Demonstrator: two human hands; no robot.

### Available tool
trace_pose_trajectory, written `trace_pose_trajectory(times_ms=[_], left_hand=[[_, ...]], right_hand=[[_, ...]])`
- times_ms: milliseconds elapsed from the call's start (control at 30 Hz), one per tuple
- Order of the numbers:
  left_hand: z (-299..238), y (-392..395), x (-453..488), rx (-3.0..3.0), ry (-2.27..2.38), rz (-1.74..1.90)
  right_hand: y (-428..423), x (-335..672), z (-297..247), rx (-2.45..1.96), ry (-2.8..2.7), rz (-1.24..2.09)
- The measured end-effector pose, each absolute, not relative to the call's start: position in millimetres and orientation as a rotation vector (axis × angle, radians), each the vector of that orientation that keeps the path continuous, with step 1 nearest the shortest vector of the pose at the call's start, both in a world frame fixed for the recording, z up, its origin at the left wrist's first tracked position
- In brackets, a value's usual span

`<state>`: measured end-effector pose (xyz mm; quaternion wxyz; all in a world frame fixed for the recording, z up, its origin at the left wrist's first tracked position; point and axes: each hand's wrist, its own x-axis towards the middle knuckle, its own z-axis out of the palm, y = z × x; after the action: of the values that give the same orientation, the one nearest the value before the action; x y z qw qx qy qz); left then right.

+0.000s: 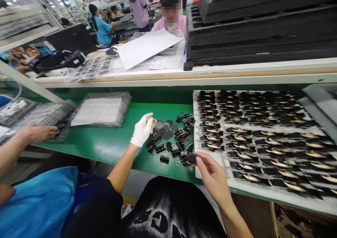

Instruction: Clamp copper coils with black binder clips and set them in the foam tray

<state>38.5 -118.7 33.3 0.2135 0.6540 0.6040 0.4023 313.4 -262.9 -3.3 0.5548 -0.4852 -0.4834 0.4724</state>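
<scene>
My left hand [141,130], in a white glove, pinches a small round part with a gold-coloured inside [153,123] over the green table. A black disc [191,158] is held at its edge between the thumb and fingers of my bare right hand [212,173]. Several loose grey and black discs [166,126] lie just right of the glove. Between my hands are scattered black binder clips [164,159] with silver wire handles. To the right, a white tray [198,166] carries rows of black clips with pale curved edges [243,156] between them.
A stack of clear plastic trays [119,108] stands at the left of the green tabletop [105,143]. Beside me, a co-worker's hand [39,133] reaches to other trays. The white shelf edge [147,80] crosses ahead, bearing papers [149,48] and black foam stacks [252,37].
</scene>
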Motion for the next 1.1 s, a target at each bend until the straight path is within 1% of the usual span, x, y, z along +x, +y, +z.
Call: trace_pose_trajectory(times_ms=[67,133,200,300,333,367,433,600,667,800,900,967,1100], left_hand=[[52.7,-111.4,67.2,1.810,1.456,1.108],[68.5,-106.6,95.1,1.770,1.292,1.069],[78.6,-104.9,120.2,1.732,1.183,0.992],[84.5,-107.3,148.6,1.714,1.047,0.846],[85.1,-108.9,154.9,1.709,0.999,0.807],[85.5,-110.6,159.6,1.697,0.951,0.781],[86.2,-113.4,164.1,1.651,0.874,0.756],[89.9,-114.9,159.0,1.639,0.779,0.684],[91.1,-115.3,156.5,1.680,0.760,0.621],[94.7,-112.0,152.3,1.753,0.800,0.533],[102.7,-94.0,139.8,1.807,0.901,0.595],[110.0,-75.4,125.1,1.828,1.005,0.698],[121.7,-47.1,94.9,1.890,1.144,0.808]], right_hand=[[-254.3,307.8,11.4,-1.066,-1.089,1.144],[-244.1,302.7,24.4,-1.011,-1.105,1.029],[-232.0,299.1,33.9,-1.002,-1.201,0.718],[-211.8,299.0,39.7,-0.995,-1.388,0.099],[-205.8,300.4,39.7,-0.990,-1.445,-0.058],[-200.8,302.3,39.0,-0.985,-1.503,-0.169],[-194.5,306.1,36.9,-0.996,-1.628,-0.283],[-196.7,304.3,31.3,-1.092,-1.763,-0.297],[-200.2,299.6,28.0,-1.096,-1.681,-0.182],[-207.0,297.5,24.7,-1.065,-1.361,0.178],[-205.9,309.0,33.9,-1.146,-1.378,0.323],[-197.3,318.9,45.1,-1.210,-1.584,0.289],[-157.2,324.2,64.2,-1.371,-2.019,0.045]])
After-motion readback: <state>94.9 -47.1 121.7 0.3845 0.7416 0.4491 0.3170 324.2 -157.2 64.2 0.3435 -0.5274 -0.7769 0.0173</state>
